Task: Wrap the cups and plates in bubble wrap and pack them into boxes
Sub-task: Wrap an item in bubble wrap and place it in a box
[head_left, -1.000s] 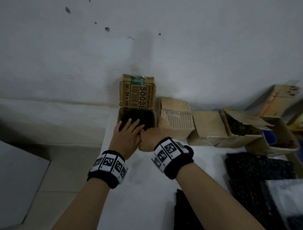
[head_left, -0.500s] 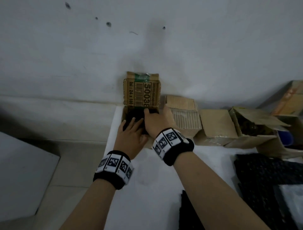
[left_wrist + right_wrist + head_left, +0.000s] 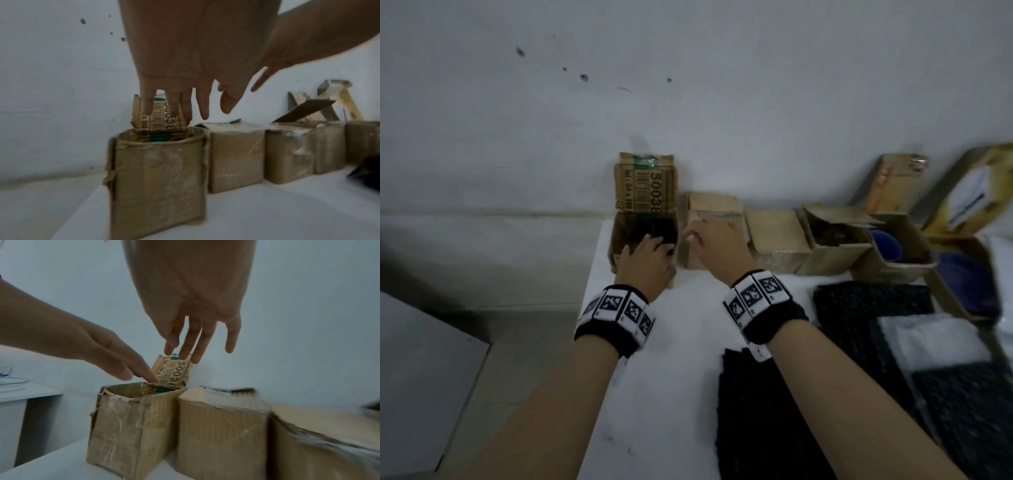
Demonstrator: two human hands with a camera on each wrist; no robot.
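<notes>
Two hands work at the leftmost box (image 3: 643,236), a small cardboard carton standing at the left end of a row of cartons along the wall, on a white table (image 3: 681,377). Its back flap (image 3: 645,186), printed with a barcode and digits, stands upright against the wall. Inside this box sits a dark bundle of bubble wrap (image 3: 661,229), filling the opening; what it encloses cannot be told.

The left hand (image 3: 645,262) reaches over the near rim of the box, fingers straight and slightly spread, their tips down on the dark bundle. From the left wrist view the fingers (image 3: 173,105) hang extended above the opening, holding nothing.

The right hand (image 3: 717,245) hovers just right of the box, above the closed carton (image 3: 714,212) next to it, fingers loosely extended and apart, gripping nothing. In the right wrist view its fingertips (image 3: 186,352) hang near the top of the printed flap without clearly touching it.

Farther right of the box, two open cartons show a blue cup (image 3: 887,245) and a blue plate (image 3: 965,274). Near the right forearm, on the table in front of the row, lie sheets of black bubble wrap (image 3: 869,308)
</notes>
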